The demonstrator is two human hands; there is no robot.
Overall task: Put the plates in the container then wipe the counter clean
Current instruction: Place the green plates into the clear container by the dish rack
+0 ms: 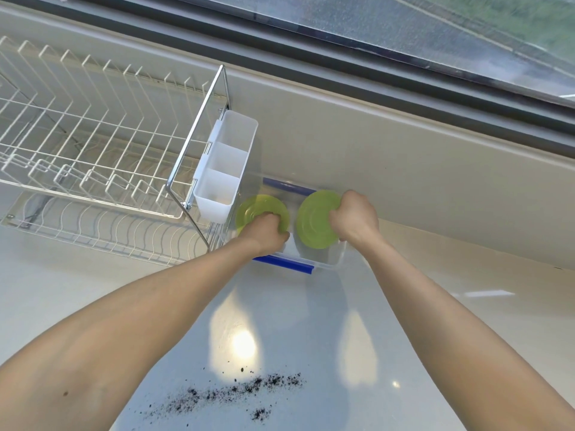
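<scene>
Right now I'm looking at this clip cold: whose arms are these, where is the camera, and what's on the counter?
There is no machine. A person wears a camera on the head, looking down at their own bare arms. The left hand grips one green plate and the right hand another green plate, both at a clear container with blue clips, against the back wall. To the left stands a white dish rack with a white cutlery holder. Dark crumbs lie on the counter nearer the person, not yet wiped.
</scene>
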